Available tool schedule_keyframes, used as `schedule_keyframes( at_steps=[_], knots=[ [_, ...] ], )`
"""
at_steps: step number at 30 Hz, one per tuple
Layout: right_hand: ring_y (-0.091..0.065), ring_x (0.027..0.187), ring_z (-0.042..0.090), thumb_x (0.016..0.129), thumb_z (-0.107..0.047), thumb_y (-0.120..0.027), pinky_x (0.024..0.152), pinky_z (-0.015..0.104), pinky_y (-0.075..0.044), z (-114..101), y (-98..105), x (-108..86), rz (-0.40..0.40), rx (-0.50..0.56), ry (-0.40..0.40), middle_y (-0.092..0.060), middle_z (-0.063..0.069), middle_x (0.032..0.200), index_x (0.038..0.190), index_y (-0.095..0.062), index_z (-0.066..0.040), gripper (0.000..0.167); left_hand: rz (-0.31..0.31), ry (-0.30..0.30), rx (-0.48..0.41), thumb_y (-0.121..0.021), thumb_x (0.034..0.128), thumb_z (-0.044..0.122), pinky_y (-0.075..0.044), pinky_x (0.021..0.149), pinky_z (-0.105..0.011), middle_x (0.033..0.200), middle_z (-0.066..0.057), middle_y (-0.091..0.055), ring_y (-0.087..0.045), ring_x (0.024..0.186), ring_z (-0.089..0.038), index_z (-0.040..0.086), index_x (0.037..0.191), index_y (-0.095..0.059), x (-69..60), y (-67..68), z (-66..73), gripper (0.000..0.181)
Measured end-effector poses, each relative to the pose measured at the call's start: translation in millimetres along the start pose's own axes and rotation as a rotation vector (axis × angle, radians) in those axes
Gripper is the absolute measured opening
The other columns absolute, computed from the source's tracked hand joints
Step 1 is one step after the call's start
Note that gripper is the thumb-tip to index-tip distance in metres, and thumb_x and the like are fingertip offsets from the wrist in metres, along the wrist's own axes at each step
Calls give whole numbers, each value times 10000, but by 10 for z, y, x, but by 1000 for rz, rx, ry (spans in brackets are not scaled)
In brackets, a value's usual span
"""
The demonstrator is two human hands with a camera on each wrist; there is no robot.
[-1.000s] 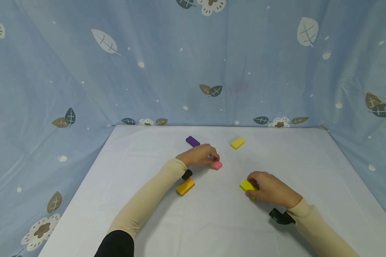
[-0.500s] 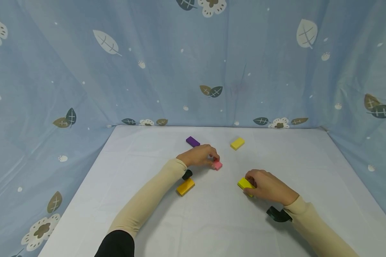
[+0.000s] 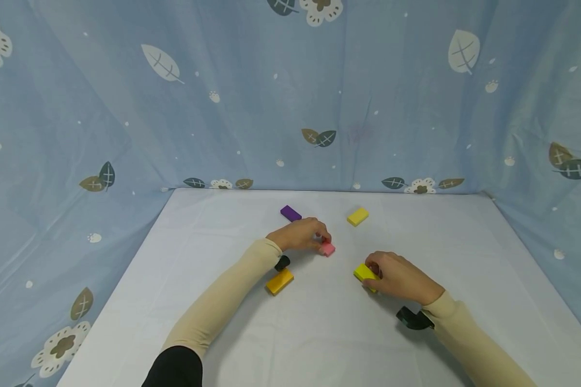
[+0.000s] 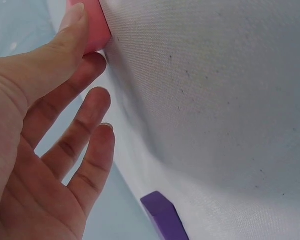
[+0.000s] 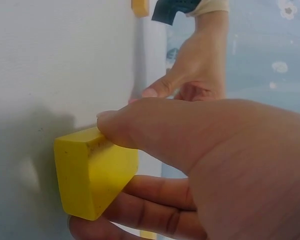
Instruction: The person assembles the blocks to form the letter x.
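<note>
A small pink block (image 3: pixel 328 249) is pinched between the thumb and index finger of my left hand (image 3: pixel 300 234); the other fingers spread apart in the left wrist view, and the hand covers part of the block. My right hand (image 3: pixel 403 276) grips a bright yellow block (image 5: pixel 90 175) by its sides, thumb on one side and fingers on the other, low over the white table. The purple block (image 3: pixel 290 213) lies just behind my left hand. An orange block (image 3: pixel 279 281) lies in front of it, near the left wrist camera.
A second, paler yellow block (image 3: pixel 358 216) lies towards the back of the white table (image 3: pixel 319 333). A blue curtain (image 3: pixel 252 97) with leaf and flower prints hangs behind the table and along its sides.
My right hand has moved a little left and away from me with the yellow block, closer to the pink one. The left hand has stayed in place on the pink block.
</note>
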State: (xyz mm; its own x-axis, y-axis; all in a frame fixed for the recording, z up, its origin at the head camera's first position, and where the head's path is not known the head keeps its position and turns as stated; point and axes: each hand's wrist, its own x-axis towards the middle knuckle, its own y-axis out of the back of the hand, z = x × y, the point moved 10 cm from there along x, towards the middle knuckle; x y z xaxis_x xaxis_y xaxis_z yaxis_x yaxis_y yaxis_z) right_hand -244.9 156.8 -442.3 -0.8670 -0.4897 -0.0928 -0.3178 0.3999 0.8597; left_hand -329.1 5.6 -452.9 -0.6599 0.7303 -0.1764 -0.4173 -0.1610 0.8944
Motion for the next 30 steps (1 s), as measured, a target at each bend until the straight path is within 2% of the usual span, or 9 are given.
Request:
schedule_keyframes(
  at_steps=[22, 30],
  knots=[
    [-489, 670, 112, 857, -210, -838, 567, 226, -414, -9, -2, 116, -8, 4, -19, -568, -6, 785, 1035, -673, -19, 309, -3, -12, 21, -745, 964, 225, -471, 1106, -317, 1257, 47, -724, -594, 1189, -162, 174, 1282, -737, 8, 3, 19, 322],
    [-503, 675, 113, 861, -211, -837, 572, 227, -438, -45, 7, 140, -6, 2, -23, -593, 0, 803, 1089, -681, 13, 355, -4, -19, 12, -749, 960, 222, -473, 1120, -333, 1273, 28, -725, -604, 1208, -176, 159, 1286, -735, 1, 8, 31, 333]
  ],
)
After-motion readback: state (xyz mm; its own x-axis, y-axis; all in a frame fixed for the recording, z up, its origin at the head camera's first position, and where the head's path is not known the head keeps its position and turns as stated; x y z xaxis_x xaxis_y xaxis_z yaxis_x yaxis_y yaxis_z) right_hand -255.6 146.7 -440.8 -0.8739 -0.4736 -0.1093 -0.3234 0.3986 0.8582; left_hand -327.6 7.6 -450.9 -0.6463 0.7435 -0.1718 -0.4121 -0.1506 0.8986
